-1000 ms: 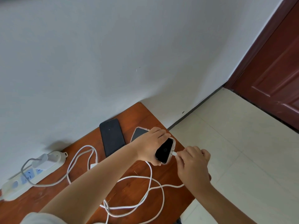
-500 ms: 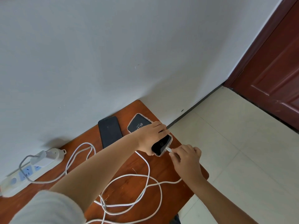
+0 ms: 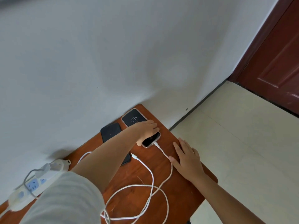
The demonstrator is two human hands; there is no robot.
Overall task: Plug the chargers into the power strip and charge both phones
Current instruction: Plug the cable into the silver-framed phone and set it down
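A phone in a pale case (image 3: 134,118) lies flat at the far right corner of the wooden table (image 3: 182,196), its screen lit and showing 17:18. My left hand (image 3: 148,128) grips it across the middle. A white cable (image 3: 163,152) is plugged into its near end. My right hand (image 3: 186,157) rests flat and open on the table beside that cable. A black phone (image 3: 110,132) lies to the left, partly under my left forearm. A second cable's loose connector (image 3: 134,156) lies next to it. The white power strip (image 3: 32,186) holds a white charger (image 3: 48,168).
The cables coil in loose loops (image 3: 152,188) on the near half of the table. A white wall stands right behind the table. Pale floor tiles (image 3: 242,143) lie to the right, and a dark red door (image 3: 275,62) stands at the far right.
The cased phone came down flat onto the table with its screen now lit. My right hand let go of the connector and moved right, opening flat on the table.
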